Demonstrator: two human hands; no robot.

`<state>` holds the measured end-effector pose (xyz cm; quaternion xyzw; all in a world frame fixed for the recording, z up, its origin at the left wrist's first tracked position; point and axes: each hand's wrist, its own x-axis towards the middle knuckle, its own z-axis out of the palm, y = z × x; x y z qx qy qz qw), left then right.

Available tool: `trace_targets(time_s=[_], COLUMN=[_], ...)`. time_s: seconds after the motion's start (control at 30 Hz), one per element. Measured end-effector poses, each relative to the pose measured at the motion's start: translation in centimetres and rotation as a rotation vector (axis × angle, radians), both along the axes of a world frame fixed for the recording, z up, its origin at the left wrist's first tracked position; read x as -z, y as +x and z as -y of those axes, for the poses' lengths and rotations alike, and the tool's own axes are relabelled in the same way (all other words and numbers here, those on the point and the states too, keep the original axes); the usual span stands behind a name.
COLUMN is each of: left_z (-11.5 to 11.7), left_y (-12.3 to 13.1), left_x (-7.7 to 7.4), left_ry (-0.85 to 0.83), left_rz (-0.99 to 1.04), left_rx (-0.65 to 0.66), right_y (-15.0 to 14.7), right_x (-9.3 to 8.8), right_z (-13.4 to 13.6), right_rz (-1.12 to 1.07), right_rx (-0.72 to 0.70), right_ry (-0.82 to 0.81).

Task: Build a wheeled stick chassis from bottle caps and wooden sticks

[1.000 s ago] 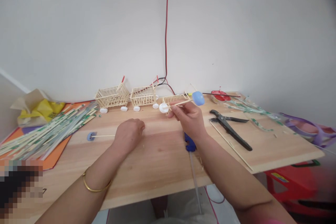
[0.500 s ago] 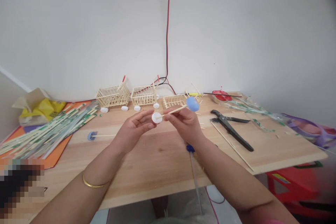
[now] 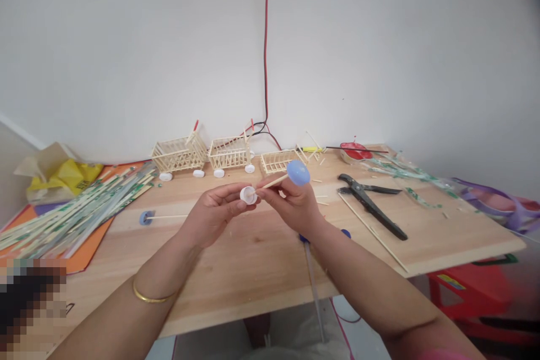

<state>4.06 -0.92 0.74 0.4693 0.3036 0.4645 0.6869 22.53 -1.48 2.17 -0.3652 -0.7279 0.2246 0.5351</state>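
Note:
Both my hands meet above the middle of the wooden board [image 3: 253, 259]. My right hand [image 3: 291, 205] pinches a thin wooden stick [image 3: 273, 182] that carries a blue cap [image 3: 298, 172] at its far end. My left hand [image 3: 215, 211] is closed on a white cap [image 3: 248, 195] at the stick's near end. A second stick with a blue cap [image 3: 147, 217] lies on the board to the left of my left hand.
Two small stick carts on white wheels [image 3: 179, 156] [image 3: 230, 153] and a wheelless stick basket [image 3: 278, 161] stand by the wall. Black pliers [image 3: 371, 206] lie at right, a pile of wrapped sticks [image 3: 71, 211] at left, a glue gun [image 3: 310, 259] under my right wrist.
My left hand rose from the board and closed on the white cap. My right hand brought the stick toward me and lower, away from the basket.

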Motion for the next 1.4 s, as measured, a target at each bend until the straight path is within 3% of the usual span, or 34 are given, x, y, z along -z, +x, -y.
trace_targets(time_s=[0.57,0.67,0.77,0.93,1.2,1.4], left_z=[0.0,-0.2,-0.5,-0.5,-0.2,-0.2], left_y=[0.1,-0.1,-0.4,-0.6,-0.3,-0.3], left_x=[0.5,0.3,-0.1,-0.4,0.0,0.1], left_ry=[-0.021,0.026,0.121,0.322,0.298,0.361], left_rz=[0.013,-0.032,-0.141,-0.429,-0.299,-0.427], left_rx=[0.048,0.073,-0.007,-0.222,-0.124,-0.132], right_y=[-0.1,0.1,0.3,0.6,0.6,0.2], right_x=[-0.2,-0.3,-0.4,0.0,0.1,0.2], right_z=[0.2,0.0,-0.4,-1.1,-1.2,-1.3], right_rz=[0.066,0.108,0.171,0.231,0.337,0.467], right_rx=[0.04,0.053,0.067,-0.044,-0.15,-0.153], right_ry=[0.028,0.064,0.053,-0.011,-0.001,0.02])
